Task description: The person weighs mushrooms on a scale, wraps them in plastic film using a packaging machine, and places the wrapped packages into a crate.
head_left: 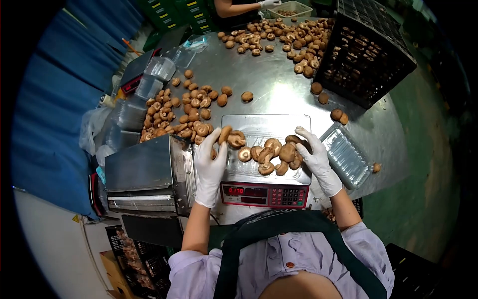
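My left hand (210, 164), in a white glove, pinches a brown shiitake mushroom (225, 134) at the left edge of a digital scale (264, 192). The scale's red display seems to read 0.170. My right hand (318, 162), also gloved, is at the right edge of the plate, its thumb and fingers curled around a dark-capped mushroom (297, 140). Between my hands several mushrooms (269, 153) lie in a loose cluster over the plate, some caps up, some gills up. Clear plastic seems to lie beneath them, but its outline is hard to make out.
A clear plastic tray (348, 155) lies right of the scale. Mushroom heaps (191, 107) cover the left and far table. A black crate (366, 52) stands far right, a boxy metal device (142, 167) at left. Beyond the table, another person's gloved hand (270, 4) is near a basket (294, 7).
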`<state>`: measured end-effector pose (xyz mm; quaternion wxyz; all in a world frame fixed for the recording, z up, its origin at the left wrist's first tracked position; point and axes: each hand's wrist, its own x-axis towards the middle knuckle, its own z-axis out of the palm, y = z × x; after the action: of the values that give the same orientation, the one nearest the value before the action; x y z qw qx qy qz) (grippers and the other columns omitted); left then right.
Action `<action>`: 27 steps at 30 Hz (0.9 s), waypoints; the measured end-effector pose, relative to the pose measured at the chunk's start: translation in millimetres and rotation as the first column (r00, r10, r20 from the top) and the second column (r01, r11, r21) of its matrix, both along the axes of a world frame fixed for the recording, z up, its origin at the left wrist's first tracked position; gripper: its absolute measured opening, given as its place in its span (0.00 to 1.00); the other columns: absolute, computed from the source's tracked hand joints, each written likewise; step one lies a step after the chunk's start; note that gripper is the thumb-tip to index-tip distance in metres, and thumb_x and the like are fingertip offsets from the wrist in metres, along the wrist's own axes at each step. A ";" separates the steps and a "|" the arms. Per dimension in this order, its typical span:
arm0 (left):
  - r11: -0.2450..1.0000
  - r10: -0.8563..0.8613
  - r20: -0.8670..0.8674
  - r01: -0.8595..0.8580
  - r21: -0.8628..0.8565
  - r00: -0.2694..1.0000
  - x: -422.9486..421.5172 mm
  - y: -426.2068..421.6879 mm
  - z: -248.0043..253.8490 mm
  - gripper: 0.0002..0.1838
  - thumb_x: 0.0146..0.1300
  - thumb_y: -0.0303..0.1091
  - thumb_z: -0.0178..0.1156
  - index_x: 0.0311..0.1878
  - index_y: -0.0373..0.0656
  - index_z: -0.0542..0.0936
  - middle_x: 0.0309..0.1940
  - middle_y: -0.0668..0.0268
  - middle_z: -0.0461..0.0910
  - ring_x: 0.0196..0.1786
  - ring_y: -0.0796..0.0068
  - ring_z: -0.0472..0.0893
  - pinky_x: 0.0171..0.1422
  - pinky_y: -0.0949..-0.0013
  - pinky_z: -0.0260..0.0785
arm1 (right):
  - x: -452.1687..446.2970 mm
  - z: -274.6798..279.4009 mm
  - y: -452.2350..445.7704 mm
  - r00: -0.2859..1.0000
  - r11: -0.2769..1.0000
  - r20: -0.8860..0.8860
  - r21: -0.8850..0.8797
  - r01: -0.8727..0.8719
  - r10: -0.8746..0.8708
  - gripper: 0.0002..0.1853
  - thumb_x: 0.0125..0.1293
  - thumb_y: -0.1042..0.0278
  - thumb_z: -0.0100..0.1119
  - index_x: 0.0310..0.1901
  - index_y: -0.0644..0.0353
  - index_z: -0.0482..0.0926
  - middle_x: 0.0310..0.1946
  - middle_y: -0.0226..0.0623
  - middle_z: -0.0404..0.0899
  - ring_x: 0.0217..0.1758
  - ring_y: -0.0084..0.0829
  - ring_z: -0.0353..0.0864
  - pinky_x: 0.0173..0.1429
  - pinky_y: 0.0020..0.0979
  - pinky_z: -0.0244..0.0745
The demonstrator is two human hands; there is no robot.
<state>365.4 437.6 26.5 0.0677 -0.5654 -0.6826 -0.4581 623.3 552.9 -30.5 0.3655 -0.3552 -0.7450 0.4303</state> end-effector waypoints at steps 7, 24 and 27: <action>0.946 -0.119 -0.214 0.045 -0.321 0.970 3.5 -42.3 -41.2 0.23 0.53 0.33 0.65 0.53 0.39 0.76 0.49 0.54 0.78 0.50 0.58 0.77 0.54 0.60 0.69 | -4.9 7.8 -12.9 0.996 0.987 0.077 0.159 0.026 -0.038 0.23 0.58 0.63 0.63 0.54 0.60 0.73 0.56 0.48 0.72 0.60 0.42 0.71 0.64 0.35 0.66; 0.914 -0.361 0.003 0.354 -0.199 0.933 15.6 14.1 -0.1 0.16 0.53 0.33 0.64 0.46 0.40 0.80 0.47 0.56 0.79 0.50 0.60 0.79 0.54 0.65 0.70 | 24.4 10.4 -34.3 0.962 0.954 0.125 0.211 0.215 -0.244 0.20 0.56 0.70 0.64 0.52 0.59 0.76 0.51 0.44 0.77 0.57 0.40 0.74 0.61 0.35 0.69; 0.826 -0.432 0.024 0.406 -0.392 0.902 28.9 24.4 -5.6 0.23 0.54 0.43 0.63 0.52 0.42 0.78 0.49 0.57 0.78 0.54 0.60 0.74 0.61 0.61 0.63 | 26.4 10.6 -37.3 0.956 0.946 0.137 0.235 0.222 -0.259 0.19 0.56 0.71 0.63 0.51 0.60 0.77 0.51 0.44 0.77 0.56 0.40 0.74 0.61 0.35 0.69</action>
<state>394.3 462.0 20.9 -0.1253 -0.7178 -0.6163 -0.2988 649.7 515.6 -20.0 0.3885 -0.4363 -0.7664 0.2672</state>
